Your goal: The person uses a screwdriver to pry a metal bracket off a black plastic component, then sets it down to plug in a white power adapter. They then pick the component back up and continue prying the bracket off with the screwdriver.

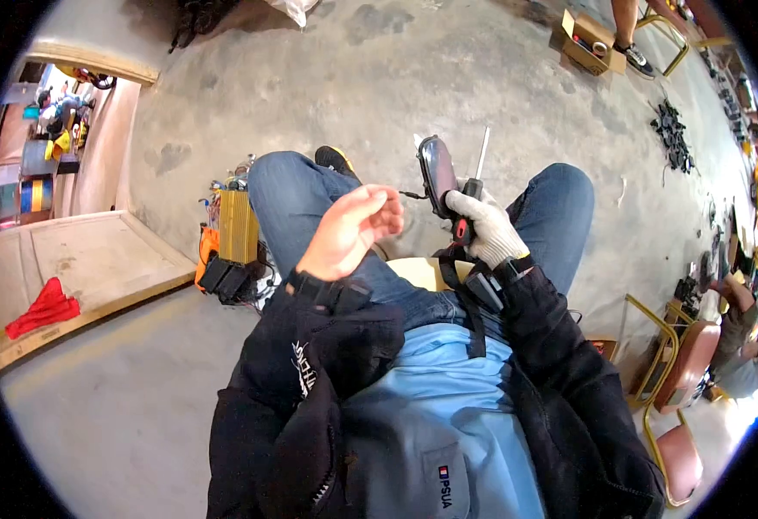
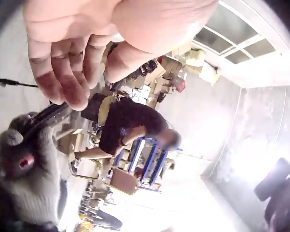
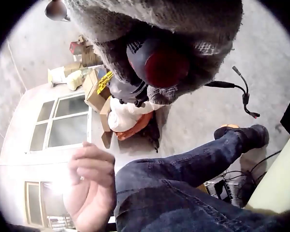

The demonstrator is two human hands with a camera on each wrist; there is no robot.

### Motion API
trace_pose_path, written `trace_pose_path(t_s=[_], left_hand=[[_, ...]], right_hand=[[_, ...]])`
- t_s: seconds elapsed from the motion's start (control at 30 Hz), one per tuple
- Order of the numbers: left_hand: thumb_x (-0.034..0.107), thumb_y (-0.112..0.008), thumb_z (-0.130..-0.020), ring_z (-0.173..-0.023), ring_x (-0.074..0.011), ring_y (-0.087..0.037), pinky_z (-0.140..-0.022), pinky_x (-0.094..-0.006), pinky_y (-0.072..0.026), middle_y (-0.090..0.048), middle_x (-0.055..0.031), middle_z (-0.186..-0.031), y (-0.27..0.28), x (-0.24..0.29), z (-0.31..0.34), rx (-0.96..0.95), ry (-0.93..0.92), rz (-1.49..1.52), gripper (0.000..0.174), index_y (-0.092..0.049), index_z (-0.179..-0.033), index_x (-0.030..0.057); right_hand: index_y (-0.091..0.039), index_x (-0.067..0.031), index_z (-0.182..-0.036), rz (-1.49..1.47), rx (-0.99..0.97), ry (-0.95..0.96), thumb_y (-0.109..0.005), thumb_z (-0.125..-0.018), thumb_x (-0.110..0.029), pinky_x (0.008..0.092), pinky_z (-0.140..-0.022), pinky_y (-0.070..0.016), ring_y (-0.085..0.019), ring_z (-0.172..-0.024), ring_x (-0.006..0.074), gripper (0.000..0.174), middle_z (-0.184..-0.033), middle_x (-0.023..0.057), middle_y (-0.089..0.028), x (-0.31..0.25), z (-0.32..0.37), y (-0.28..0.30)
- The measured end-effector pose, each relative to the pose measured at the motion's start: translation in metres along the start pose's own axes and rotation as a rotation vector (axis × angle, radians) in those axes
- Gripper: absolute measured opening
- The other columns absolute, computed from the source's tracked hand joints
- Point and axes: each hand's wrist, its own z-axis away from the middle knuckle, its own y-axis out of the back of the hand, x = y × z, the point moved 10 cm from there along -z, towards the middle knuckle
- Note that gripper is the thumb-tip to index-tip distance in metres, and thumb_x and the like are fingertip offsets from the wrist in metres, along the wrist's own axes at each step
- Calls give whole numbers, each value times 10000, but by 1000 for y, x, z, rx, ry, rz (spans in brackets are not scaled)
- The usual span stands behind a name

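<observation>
My bare left hand (image 1: pixel 357 227) is raised above the left thigh, its fingers loosely bent and nothing in them. To its right, the gloved right hand (image 1: pixel 493 229) grips a screwdriver (image 1: pixel 482 156) with a black and red handle, shaft pointing away from me. The same hand holds a dark, glossy, oval display-like unit (image 1: pixel 438 173) on the screwdriver's left. A short black cable (image 3: pixel 245 94) with split plug ends hangs from that side. In the right wrist view the rounded handle end (image 3: pixel 166 67) shows between the glove's fingers; much of the unit is hidden there.
A gold metal box (image 1: pixel 239 227) with wires and black parts stands by my left knee. A pale yellow piece (image 1: pixel 418 273) lies between my thighs. Further off are a wooden board with a red cloth (image 1: pixel 43 310), an opened carton (image 1: pixel 588 52), chairs (image 1: pixel 688 368) and other people.
</observation>
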Motion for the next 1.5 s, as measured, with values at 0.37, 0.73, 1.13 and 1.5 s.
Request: trace_pose_path(t_s=[0.37, 0.73, 1.13, 1.5], left_hand=[[48, -624, -864, -783, -274, -645, -705, -359, -523, -620, -131, -864, -43, 31, 13, 262, -860, -1506, 132, -594, -990, 23], [166, -514, -1007, -808, -170, -659, -763, -299, -548, -668, -72, -931, 30, -17, -28, 130, 40, 15, 161, -604, -1038, 36], [179, -542, -998, -836, -165, -656, -775, -308, -547, -664, -68, -947, 37, -19, -38, 203, -21, -134, 165, -604, -1072, 44], [409, -406, -1060, -1019, -187, -635, -912, -357, -499, -648, -95, -1148, 11, -44, -45, 168, 81, -214, 400, -528, -1278, 96]], right_hand=[[-571, 30, -1112, 46, -93, -18, -668, -864, -136, 272, -675, -532, -648, -770, 164, 313, -924, 105, -659, 7, -8, -9], [-601, 29, -1104, 98, -159, 35, -656, -864, -164, 266, -710, -489, -612, -783, 141, 312, -954, 110, -680, -2, -5, -17], [-593, 28, -1103, 94, -89, 7, -666, -867, -160, 264, -702, -481, -612, -771, 144, 310, -923, 86, -660, 3, -8, -9], [-585, 14, -1057, 87, -110, -71, -676, -880, -143, 257, -665, -490, -612, -763, 143, 254, -909, 77, -656, 3, 0, -16]])
